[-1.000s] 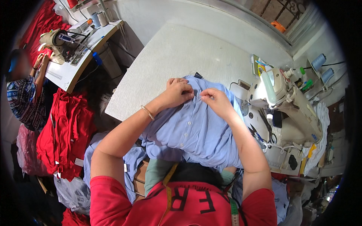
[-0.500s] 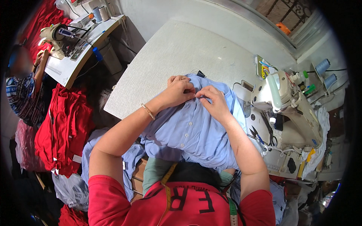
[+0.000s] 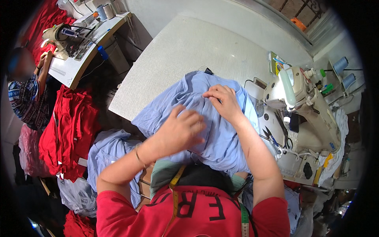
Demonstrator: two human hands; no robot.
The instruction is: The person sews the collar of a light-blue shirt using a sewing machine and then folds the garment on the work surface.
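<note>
A light blue button-up shirt (image 3: 215,130) lies bunched over the near edge of the white table and my lap. On its upper part my right hand (image 3: 224,102) rests, thumb and fingers closed at the cloth near the button placket. Over the lower left of the shirt is my left hand (image 3: 182,130), slightly blurred. Its fingers are loosely bent and apart, with nothing visible in them. A bracelet (image 3: 139,157) circles the left wrist. Part of the button row is hidden behind my left hand.
To the right stands a sewing machine (image 3: 302,98), with black scissors (image 3: 287,138) and blue thread cones (image 3: 340,64) nearby. Blue cloth (image 3: 108,152) and a red garment pile (image 3: 71,130) hang at left. Another person (image 3: 27,94) works at a second sewing machine (image 3: 59,39).
My left hand has left the placket beside my right hand and moved down toward me, its fingers loosening. The shirt's left side has spread out. My right hand stays near the same spot.
</note>
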